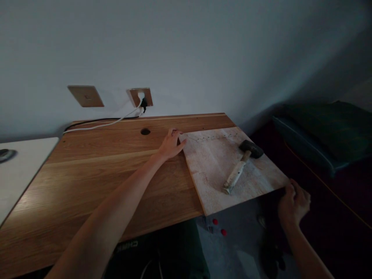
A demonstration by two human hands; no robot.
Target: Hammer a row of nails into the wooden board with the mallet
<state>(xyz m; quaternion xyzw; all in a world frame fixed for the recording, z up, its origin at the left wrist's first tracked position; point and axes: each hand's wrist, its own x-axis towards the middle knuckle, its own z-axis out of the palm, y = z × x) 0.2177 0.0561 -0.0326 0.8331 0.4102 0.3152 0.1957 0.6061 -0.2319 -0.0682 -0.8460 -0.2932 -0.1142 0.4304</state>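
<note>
While the board (212,170) lies at centre right, overhanging the desk (101,174), the left hand (171,145) curls its fingers over the far corner and the right hand (293,203) clamps the near corner. Repositioning seems underway; moving it calls for level handling, lest the mallet (241,166) slide.

Left forearm (116,209), right forearm (305,248) bare to frame edge; left grip (171,144), right grip (293,203) bare.

left hand (171,144) flat, reaching forward, right hand (293,203) curled
</note>
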